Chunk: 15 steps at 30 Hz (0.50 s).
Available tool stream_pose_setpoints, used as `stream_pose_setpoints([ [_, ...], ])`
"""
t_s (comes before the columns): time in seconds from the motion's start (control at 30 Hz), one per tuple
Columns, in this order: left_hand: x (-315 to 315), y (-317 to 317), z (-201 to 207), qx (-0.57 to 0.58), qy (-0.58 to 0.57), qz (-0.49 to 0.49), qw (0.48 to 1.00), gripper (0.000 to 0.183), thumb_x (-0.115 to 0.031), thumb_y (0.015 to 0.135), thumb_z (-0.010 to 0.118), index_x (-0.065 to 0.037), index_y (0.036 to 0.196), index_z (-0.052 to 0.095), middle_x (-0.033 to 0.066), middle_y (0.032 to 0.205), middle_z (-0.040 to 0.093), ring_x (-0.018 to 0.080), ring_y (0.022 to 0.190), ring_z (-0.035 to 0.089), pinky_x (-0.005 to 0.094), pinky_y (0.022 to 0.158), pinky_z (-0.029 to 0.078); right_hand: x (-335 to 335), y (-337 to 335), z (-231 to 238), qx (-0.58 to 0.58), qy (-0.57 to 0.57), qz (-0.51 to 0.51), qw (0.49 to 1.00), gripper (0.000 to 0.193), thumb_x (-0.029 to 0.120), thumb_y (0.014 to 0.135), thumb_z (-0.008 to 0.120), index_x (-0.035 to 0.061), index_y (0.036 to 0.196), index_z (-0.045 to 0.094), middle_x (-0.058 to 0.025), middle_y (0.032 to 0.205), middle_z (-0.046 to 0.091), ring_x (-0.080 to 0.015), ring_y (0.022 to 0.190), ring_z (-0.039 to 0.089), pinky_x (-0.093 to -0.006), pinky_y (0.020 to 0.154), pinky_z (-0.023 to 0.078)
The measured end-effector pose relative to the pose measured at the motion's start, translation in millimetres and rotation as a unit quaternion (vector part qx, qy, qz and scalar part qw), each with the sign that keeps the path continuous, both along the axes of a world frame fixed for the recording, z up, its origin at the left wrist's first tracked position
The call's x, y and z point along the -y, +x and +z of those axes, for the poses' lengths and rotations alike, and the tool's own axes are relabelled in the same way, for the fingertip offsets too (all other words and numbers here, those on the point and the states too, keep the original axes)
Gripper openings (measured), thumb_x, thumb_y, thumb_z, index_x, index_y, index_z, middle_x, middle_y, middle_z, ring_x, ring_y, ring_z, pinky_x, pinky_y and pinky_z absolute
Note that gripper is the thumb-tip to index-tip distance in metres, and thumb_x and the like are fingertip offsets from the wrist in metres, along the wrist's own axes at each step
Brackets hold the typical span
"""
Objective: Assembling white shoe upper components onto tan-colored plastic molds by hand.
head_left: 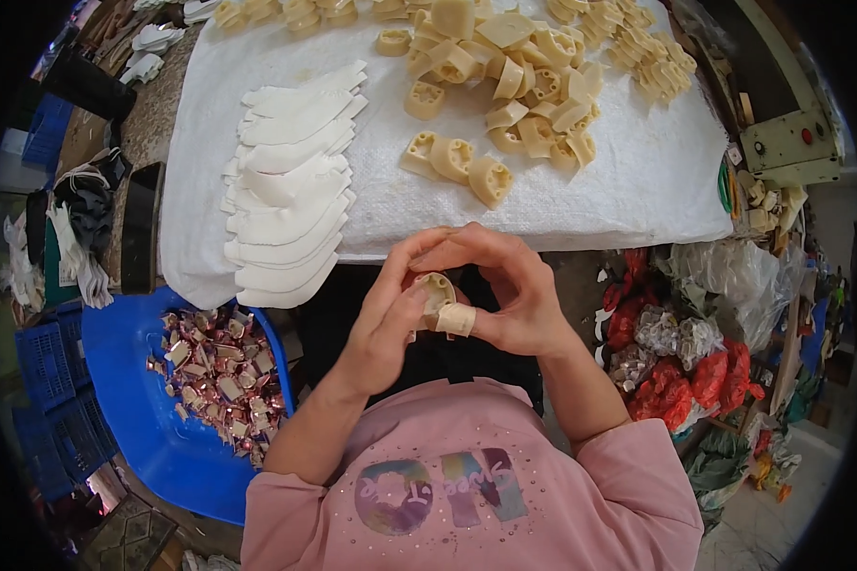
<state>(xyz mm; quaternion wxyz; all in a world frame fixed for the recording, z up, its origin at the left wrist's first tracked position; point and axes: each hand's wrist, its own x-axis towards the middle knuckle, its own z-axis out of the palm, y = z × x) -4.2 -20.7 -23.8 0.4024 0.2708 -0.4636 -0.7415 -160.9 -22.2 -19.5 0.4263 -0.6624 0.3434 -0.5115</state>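
In front of my chest, both hands are closed around a small hollow cream block (436, 292), which looks like a plastic shoe heel. My left hand (379, 319) grips its left side with the fingers curled over the top. From the right, my right hand (522, 290) holds it, fingertips meeting those of the left above it. A beige band (455, 320) sits at the right thumb's tip; I cannot tell whether it is tape or a strip on the piece. On the white-covered table (628, 205) ahead lie three similar cream heels (450, 159) in a row.
A heap of cream heels (533, 81) covers the table's far middle. Overlapping white curved pieces (286, 195) hang slightly over its near left edge. A blue basin (129, 400) at left holds many shiny reddish-beige pieces (227, 376). Red plastic bags (709, 376) lie at right. A dark phone-like slab (144, 228) lies left.
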Motion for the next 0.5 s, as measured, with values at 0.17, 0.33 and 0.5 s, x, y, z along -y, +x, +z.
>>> stream_pose_setpoints([
  [0.17,-9,-4,-7,0.075,-0.032,0.09,0.993,0.04,-0.022,0.095,0.035,-0.001,0.129,0.03,0.0083,0.099,0.048,0.0107,0.08,0.053,0.0223,0.07,0.044,-3,3,-9,-0.062,-0.045,-0.089,0.993,0.035,0.006,0.075,0.068,0.0071,0.108,0.057,-0.0098,0.106,0.053,-0.0198,0.072,0.055,-0.0298,0.069,0.048],
  [0.33,-10,-14,5,0.002,-0.033,0.081,0.996,0.076,-0.058,0.093,0.029,0.002,0.138,0.015,0.0113,0.103,0.052,0.0111,0.073,0.055,0.0198,0.06,0.044,9,-1,8,0.123,0.292,0.067,0.946,0.02,0.021,0.093,0.05,0.0044,0.099,0.058,-0.0085,0.102,0.053,-0.0101,0.064,0.057,-0.0189,0.042,0.047],
  [0.5,-14,-22,4,0.069,-0.099,0.135,0.983,0.07,-0.053,0.094,0.028,0.003,0.135,0.02,0.0106,0.101,0.052,0.01,0.075,0.054,0.0192,0.059,0.044,7,-5,-7,0.164,0.342,0.162,0.911,0.016,0.021,0.09,0.055,0.0048,0.09,0.055,-0.0069,0.097,0.056,-0.0085,0.052,0.056,-0.0176,0.034,0.045],
])
